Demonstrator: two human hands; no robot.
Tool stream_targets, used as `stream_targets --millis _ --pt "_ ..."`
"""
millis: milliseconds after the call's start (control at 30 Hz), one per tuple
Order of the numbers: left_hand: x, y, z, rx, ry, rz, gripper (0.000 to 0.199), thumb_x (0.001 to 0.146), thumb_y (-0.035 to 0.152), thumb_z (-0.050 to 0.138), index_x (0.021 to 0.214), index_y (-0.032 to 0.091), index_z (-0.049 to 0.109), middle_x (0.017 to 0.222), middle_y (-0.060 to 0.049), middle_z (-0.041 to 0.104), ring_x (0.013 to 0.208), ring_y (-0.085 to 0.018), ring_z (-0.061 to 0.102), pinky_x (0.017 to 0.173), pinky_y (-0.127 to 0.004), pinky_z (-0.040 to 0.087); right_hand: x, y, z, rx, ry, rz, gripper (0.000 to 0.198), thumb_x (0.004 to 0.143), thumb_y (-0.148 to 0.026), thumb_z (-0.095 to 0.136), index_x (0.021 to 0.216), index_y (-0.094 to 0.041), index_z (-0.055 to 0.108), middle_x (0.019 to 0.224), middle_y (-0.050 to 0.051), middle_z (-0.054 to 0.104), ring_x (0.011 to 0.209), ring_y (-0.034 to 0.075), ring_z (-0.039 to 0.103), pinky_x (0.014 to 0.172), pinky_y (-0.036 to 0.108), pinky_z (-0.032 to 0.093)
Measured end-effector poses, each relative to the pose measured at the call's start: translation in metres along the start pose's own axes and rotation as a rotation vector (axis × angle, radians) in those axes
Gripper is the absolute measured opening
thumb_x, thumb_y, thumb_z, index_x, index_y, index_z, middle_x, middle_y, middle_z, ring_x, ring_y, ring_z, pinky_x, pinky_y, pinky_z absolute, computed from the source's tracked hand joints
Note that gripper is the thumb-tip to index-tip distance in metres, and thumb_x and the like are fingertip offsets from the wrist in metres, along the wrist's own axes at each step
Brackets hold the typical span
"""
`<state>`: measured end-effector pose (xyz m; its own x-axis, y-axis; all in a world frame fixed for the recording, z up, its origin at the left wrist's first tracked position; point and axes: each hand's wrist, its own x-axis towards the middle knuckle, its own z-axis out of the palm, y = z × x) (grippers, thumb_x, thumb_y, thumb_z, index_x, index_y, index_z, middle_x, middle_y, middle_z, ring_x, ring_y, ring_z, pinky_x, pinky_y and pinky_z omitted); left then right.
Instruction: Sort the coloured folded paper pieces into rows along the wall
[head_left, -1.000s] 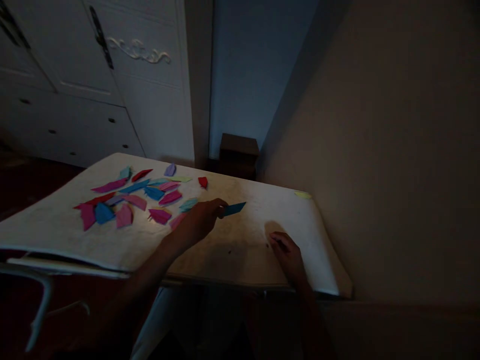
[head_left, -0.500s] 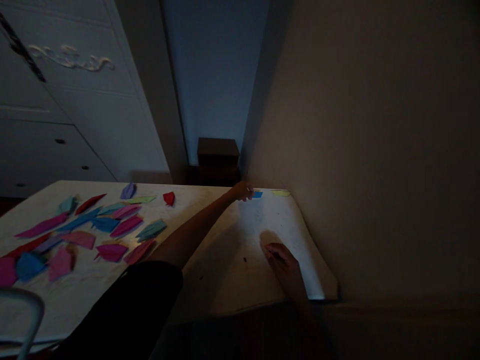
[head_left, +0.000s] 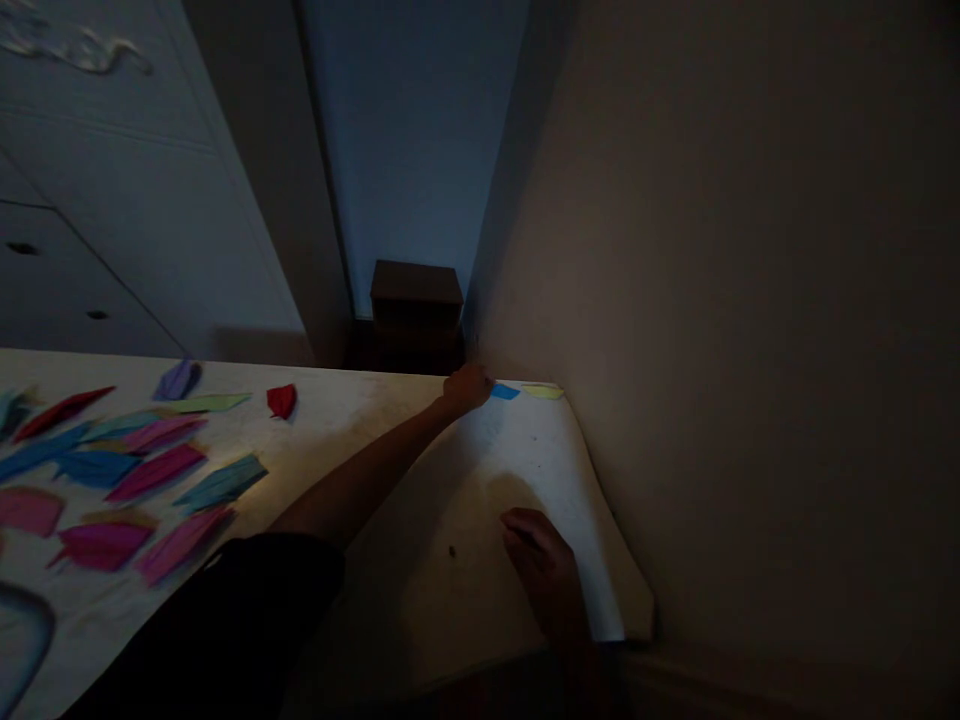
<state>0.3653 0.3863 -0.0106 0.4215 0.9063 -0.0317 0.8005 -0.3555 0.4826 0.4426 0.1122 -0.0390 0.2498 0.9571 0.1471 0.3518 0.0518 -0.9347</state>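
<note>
At the table's far edge my left hand (head_left: 468,386) is closed, its fingertips at the left end of a small flat blue piece (head_left: 505,392), paper or cloth. Beside that piece on the right, almost touching it, lies a pale yellow piece (head_left: 542,392). My right hand (head_left: 541,560) is low over the near right part of the table, fingers curled in toward the thumb. Whatever those fingers may hold is hidden in the dim light. A dark speck (head_left: 451,551) lies on the tabletop left of my right hand.
Several folded coloured pieces are scattered over the left of the table (head_left: 360,420), among them a red one (head_left: 282,401) and a teal one (head_left: 223,482). A wall (head_left: 720,330) borders the right side. Beyond stand a brown box-like unit (head_left: 417,285) and a white cabinet (head_left: 150,230).
The blue piece has shifted right, closing most of the gap to the yellow one, with my left hand still at it. My right hand stays curled. The view has turned slightly right.
</note>
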Motion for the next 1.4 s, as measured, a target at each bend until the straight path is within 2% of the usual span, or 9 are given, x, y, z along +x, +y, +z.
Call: stream_targets --millis 133,300,467,600,867,1167,1400 --pt "-0.007 0.003 0.002 0.069 0.052 0.041 0.041 0.089 0.038 0.045 0.119 0.016 0.061 0.121 -0.02 0.058 0.101 -0.032 0.065 0.083 -0.043 0.052 0.0 0.0 0.0 -0.023 0.015 -0.002 0.022 0.089 -0.038 0.059 0.096 -0.022 0.071 0.101 0.007 0.068 0.095 0.019 0.065 0.082 0.029 0.056" --pt "-0.005 0.0 0.006 0.118 0.007 0.267 0.047 0.081 0.038 0.056 0.125 0.023 0.059 0.128 -0.012 0.054 0.104 -0.028 0.063 0.085 -0.037 0.052 0.0 -0.002 0.001 -0.049 0.024 -0.039 0.019 0.088 -0.037 0.06 0.095 -0.023 0.072 0.098 0.007 0.069 0.092 0.019 0.066 0.08 0.03 0.056" --pt "0.003 -0.003 0.015 0.136 -0.001 0.385 0.038 0.086 0.038 0.053 0.122 0.03 0.063 0.127 -0.005 0.058 0.108 -0.024 0.061 0.084 -0.032 0.051 0.0 -0.001 0.001 -0.057 0.012 -0.038 0.02 0.088 -0.038 0.059 0.094 -0.024 0.072 0.096 0.007 0.07 0.091 0.02 0.066 0.08 0.03 0.056" --pt "0.007 -0.003 0.023 0.16 0.04 0.389 0.038 0.091 0.041 0.047 0.125 0.032 0.06 0.126 -0.005 0.059 0.106 -0.023 0.062 0.084 -0.033 0.05 0.0 0.002 -0.001 -0.052 0.0 -0.021 0.02 0.088 -0.038 0.06 0.094 -0.024 0.072 0.097 0.007 0.071 0.092 0.021 0.066 0.081 0.031 0.056" --pt "0.007 0.0 0.034 0.198 0.083 0.35 0.042 0.095 0.04 0.038 0.126 0.023 0.059 0.123 -0.014 0.059 0.1 -0.028 0.063 0.081 -0.04 0.05 0.002 -0.002 -0.001 -0.052 -0.002 -0.023 0.02 0.089 -0.038 0.059 0.093 -0.023 0.072 0.094 0.007 0.071 0.089 0.02 0.067 0.078 0.03 0.057" --pt "0.006 0.002 0.032 0.204 0.081 0.337 0.044 0.095 0.039 0.039 0.133 0.022 0.051 0.124 -0.013 0.059 0.101 -0.027 0.063 0.082 -0.038 0.049 0.004 -0.004 -0.001 -0.054 0.022 -0.052 0.018 0.088 -0.037 0.06 0.088 -0.023 0.072 0.088 0.006 0.071 0.083 0.019 0.067 0.074 0.028 0.056" --pt "0.004 0.002 0.032 0.218 0.092 0.363 0.039 0.094 0.036 0.038 0.126 0.02 0.056 0.123 -0.012 0.06 0.101 -0.026 0.063 0.082 -0.037 0.049 0.003 -0.001 -0.001 -0.061 0.017 -0.034 0.016 0.089 -0.033 0.06 0.09 -0.023 0.072 0.091 0.006 0.07 0.087 0.019 0.066 0.077 0.028 0.054"
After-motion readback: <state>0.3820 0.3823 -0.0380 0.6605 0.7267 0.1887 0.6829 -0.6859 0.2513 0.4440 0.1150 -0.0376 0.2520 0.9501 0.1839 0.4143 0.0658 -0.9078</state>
